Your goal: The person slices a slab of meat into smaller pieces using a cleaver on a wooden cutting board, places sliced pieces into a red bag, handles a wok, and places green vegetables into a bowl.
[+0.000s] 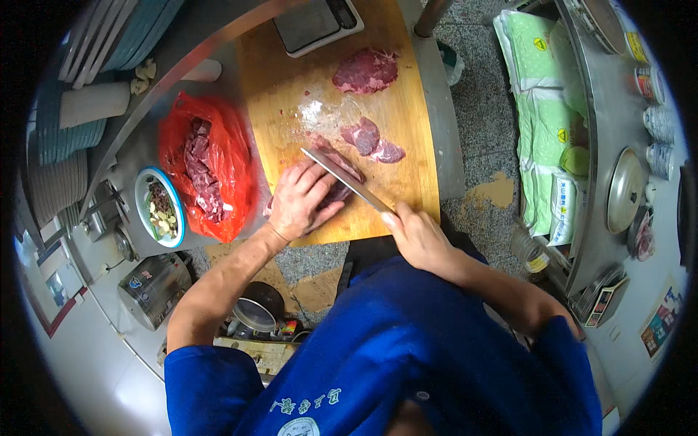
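My right hand point(417, 234) grips the handle of a kitchen knife point(349, 181). Its blade points up and to the left and lies across a piece of raw red meat point(339, 155) on a wooden cutting board point(392, 210). My left hand point(305, 199) presses down on that meat, fingers spread beside the blade, and covers much of it. Just beyond the knife lie smaller cut pieces of meat point(362, 136). A larger slab of meat point(366, 71) rests farther up the board.
Left of the board stand an open red plastic bag point(232, 163) of meat chunks and a blue-rimmed bowl point(181, 218) with sliced ingredients. A kitchen scale point(313, 24) sits at the board's far end. Green-and-white sacks point(545, 125) fill a metal shelf on the right.
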Demonstrator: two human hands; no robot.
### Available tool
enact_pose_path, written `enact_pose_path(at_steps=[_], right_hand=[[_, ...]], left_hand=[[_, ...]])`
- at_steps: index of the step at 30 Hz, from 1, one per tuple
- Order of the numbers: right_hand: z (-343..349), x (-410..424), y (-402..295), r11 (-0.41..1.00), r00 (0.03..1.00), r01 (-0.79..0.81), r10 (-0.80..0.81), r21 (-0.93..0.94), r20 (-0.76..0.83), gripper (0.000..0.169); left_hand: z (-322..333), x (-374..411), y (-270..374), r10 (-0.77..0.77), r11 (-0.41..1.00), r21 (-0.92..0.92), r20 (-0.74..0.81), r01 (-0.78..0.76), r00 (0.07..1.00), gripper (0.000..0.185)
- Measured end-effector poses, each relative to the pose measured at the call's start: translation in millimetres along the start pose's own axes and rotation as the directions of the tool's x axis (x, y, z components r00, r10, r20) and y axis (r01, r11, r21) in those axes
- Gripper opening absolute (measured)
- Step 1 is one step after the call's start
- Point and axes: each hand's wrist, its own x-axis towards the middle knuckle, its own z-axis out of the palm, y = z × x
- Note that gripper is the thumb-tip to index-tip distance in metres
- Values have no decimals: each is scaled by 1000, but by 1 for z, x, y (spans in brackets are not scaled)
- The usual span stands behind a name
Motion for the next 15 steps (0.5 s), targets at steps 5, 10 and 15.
enact_pose_path(at_steps=[5,10,15], right_hand=[[31,93,-7,995,995,-29,39,-99,93,47],[13,9,16,974,972,-212,218,-75,91,40],[50,85,31,992,996,17,-28,-128,-88,54]], left_hand=[[0,4,0,25,1000,10,-32,-25,999,58],[3,-2,3,37,999,-8,0,-37,999,52],[0,1,6,26,1000,2,-21,-26,999,52]])
